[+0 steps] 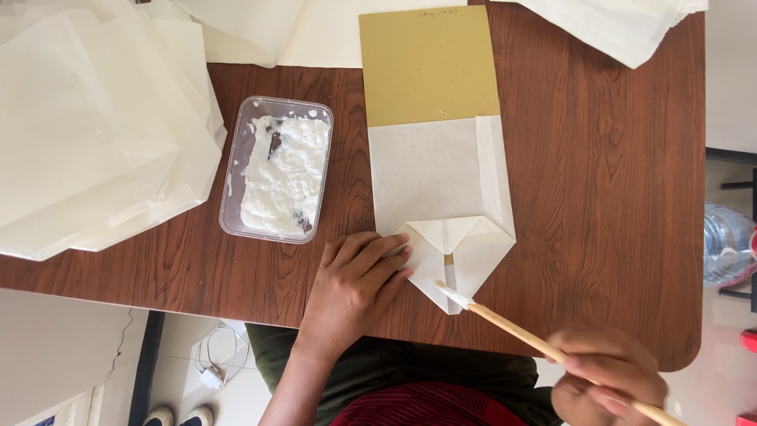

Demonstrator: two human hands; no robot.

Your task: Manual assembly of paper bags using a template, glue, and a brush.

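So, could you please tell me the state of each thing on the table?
Paper bag: flat, bottom flaps folded.
Paste tub: open, partly full.
Stick: tip on the flap.
Left hand: pressing the bag.
Right hand: closed round the stick.

A wooden table [599, 173] bears paper sheets [95, 134], a paste tub [276, 168] and a folded bag [441, 197].

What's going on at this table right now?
A person is gluing a white paper bag folded around a tan cardboard template. The left hand presses flat on the bag's folded bottom flaps, while the right hand holds a wooden stick whose paste-covered tip touches the flaps. A clear tub of white paste sits to the left, beside stacked white paper.
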